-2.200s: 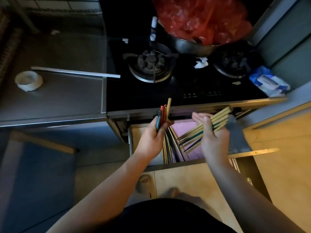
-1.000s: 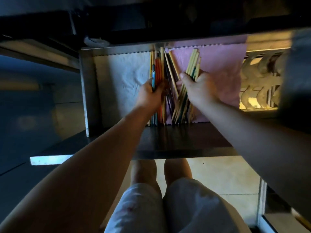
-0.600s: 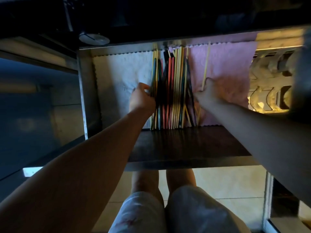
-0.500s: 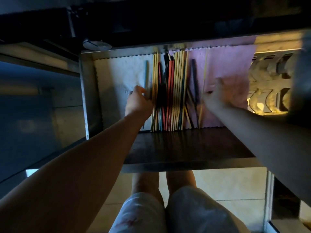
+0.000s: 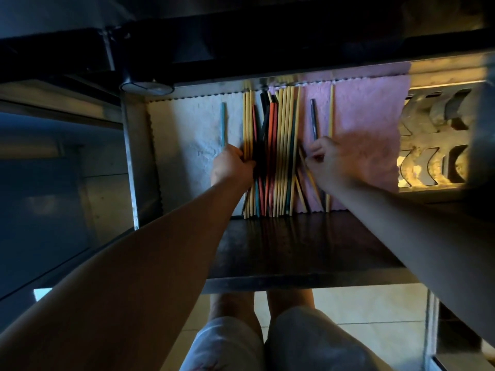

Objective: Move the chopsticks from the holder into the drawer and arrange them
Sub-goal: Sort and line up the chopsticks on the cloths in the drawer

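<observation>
The open drawer (image 5: 131, 159) holds a row of yellow, red, black and teal chopsticks (image 5: 278, 145) lying front to back on a white liner (image 5: 187, 135) and a pink liner (image 5: 369, 129). A lone blue chopstick (image 5: 222, 124) lies apart on the left. A dark chopstick (image 5: 312, 117) and a yellow one (image 5: 331, 111) lie apart on the right. My left hand (image 5: 231, 166) curls against the left edge of the row. My right hand (image 5: 330, 162) pinches at the near end of the dark chopstick. The holder is out of view.
A slotted metal rack (image 5: 434, 145) fills the drawer's right compartment. The dark underside of the counter (image 5: 267, 36) overhangs the drawer's back. The drawer's dark front panel (image 5: 294, 250) lies below my wrists, with my knees and the tiled floor (image 5: 375, 306) beneath it.
Both hands carried chopsticks from above the stove down into the drawer and laid them in a row. My right fingers have now closed at the dark chopstick; my left hand stays at the row's left edge.
</observation>
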Demonstrator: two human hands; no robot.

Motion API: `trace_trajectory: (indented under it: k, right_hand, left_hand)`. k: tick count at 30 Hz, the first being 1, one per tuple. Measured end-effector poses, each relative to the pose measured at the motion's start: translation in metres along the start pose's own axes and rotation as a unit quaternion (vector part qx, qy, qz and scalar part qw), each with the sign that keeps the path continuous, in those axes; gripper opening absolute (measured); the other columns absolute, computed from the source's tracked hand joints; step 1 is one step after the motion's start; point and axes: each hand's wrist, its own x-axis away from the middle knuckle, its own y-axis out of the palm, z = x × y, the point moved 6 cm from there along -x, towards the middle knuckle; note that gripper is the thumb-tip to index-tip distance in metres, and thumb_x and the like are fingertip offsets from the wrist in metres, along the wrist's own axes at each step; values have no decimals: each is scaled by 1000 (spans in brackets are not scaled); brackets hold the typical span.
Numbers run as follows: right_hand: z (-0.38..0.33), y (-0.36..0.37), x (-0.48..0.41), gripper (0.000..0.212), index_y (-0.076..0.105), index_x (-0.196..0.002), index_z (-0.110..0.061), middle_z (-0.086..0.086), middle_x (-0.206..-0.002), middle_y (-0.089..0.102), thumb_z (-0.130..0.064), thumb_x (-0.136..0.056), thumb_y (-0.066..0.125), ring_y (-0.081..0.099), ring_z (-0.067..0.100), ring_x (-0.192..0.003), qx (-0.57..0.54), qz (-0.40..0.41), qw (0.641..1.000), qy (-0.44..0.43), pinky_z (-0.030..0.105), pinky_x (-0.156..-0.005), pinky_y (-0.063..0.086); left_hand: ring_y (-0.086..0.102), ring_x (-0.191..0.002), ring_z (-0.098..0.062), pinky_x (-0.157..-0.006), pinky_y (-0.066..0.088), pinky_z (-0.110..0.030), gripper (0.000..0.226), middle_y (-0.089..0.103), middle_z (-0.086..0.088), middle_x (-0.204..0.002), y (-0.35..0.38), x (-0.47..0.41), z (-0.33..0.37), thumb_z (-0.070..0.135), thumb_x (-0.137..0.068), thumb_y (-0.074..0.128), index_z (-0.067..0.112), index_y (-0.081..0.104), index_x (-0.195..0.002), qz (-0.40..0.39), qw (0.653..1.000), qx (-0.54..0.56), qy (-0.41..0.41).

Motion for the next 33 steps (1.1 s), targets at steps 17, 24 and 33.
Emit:
trace_trajectory:
  k: [17,24,33]
  right_hand:
    - [-37,16,3,21,65,-102,-9,8,-102,67,-23,-86,67,62,20,-92,60,25,997,-36,27,-76,49]
    - [-45,22,-3,30,56,-109,-7,12,-108,63,-24,-86,66,61,27,-99,144,48,988,-19,29,-77,46]
    - [-37,23,-7,29,64,-105,-8,11,-110,63,-32,-87,63,61,27,-101,180,30,983,8,32,-81,50]
  left_hand:
    - [57,-86,-30,-70,41,-31,21,57,-10,-91,-3,-1,0,8,-88,49,5,59,-107,-19,997,32,-68]
    - [63,-79,-22,-58,43,-24,21,63,-3,-84,4,3,-6,22,-89,62,12,66,-107,-21,990,122,-63]
    - [57,-61,-18,-52,44,-23,16,58,-1,-64,12,3,-8,23,-87,68,7,69,-92,-29,984,159,-80]
